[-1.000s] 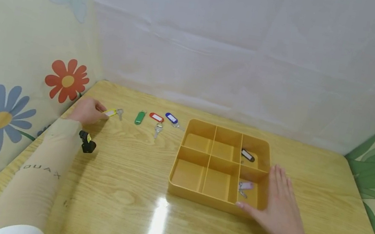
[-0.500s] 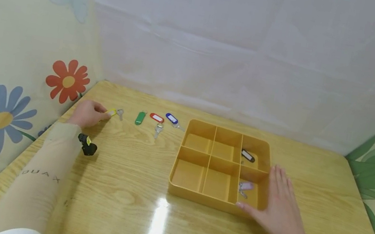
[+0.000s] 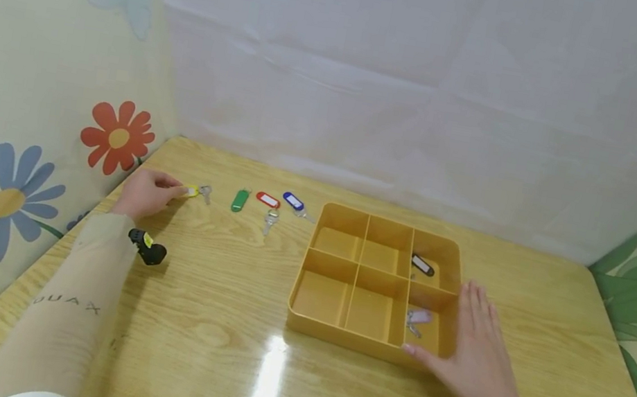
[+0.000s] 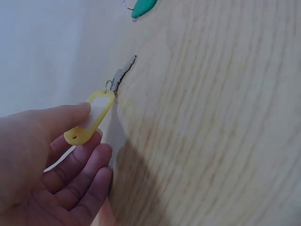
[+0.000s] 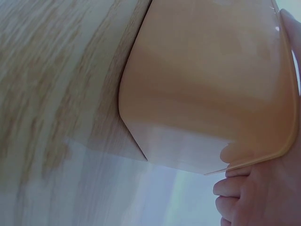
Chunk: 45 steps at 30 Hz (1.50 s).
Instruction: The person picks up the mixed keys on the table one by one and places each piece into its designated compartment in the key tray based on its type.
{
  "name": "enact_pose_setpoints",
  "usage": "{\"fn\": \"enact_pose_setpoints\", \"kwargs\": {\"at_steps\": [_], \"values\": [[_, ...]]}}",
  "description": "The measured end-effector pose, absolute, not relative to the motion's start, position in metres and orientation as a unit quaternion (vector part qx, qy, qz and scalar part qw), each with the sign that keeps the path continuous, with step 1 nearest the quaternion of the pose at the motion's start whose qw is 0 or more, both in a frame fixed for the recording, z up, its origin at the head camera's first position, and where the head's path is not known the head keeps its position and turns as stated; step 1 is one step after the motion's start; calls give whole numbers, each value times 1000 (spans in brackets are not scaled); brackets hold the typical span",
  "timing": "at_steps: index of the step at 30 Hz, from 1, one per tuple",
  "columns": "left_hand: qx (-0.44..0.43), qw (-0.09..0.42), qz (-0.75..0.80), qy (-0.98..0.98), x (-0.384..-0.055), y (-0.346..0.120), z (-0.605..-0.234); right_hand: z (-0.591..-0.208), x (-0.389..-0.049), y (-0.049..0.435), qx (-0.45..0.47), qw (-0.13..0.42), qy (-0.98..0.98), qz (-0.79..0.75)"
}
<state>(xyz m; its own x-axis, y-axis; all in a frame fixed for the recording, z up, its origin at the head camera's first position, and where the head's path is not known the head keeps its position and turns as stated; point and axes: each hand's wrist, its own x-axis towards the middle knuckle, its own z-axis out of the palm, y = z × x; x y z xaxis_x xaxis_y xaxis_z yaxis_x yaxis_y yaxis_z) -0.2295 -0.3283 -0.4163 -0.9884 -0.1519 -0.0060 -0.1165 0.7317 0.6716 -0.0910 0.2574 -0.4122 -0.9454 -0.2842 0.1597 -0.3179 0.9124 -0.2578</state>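
Note:
In the head view my left hand (image 3: 147, 194) is at the far left of the table, its thumb and fingers pinching a yellow key tag (image 4: 106, 100). A small metal key (image 4: 123, 74) hangs on the tag's ring and points away from the fingertips. My right hand (image 3: 478, 355) rests against the front right corner of an orange six-section tray (image 3: 346, 335), thumb at the front rim and straight fingers along the right side. Inside the tray's right column, a black key tag (image 3: 422, 265) lies in the back section and a lilac one (image 3: 420, 316) in the front section.
Between my left hand and the tray lie a green key tag (image 3: 240, 200), a red key tag (image 3: 268, 200) with its key, and a blue key tag (image 3: 293, 201) with its key. A pale cloth wall (image 3: 312, 85) borders the wooden table (image 3: 191, 353) at the back.
My left hand has shifted slightly right over the yellow key tag, and its fingers now cover more of it. The right hand and the tray keep their places.

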Motion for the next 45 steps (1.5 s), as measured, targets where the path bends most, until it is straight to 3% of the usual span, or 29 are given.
{"fn": "enact_pose_setpoints", "kwargs": {"at_steps": [9,30,45], "values": [[89,31,-379,-920,-229,-329,-416,-412,-91,259,155,58,-976,140],[102,106,-467,-872,-234,-318,-424,-413,-91,258,155,56,-976,142],[114,109,-496,-854,-232,-308,-418,-412,-89,257,154,59,-976,145]]}}
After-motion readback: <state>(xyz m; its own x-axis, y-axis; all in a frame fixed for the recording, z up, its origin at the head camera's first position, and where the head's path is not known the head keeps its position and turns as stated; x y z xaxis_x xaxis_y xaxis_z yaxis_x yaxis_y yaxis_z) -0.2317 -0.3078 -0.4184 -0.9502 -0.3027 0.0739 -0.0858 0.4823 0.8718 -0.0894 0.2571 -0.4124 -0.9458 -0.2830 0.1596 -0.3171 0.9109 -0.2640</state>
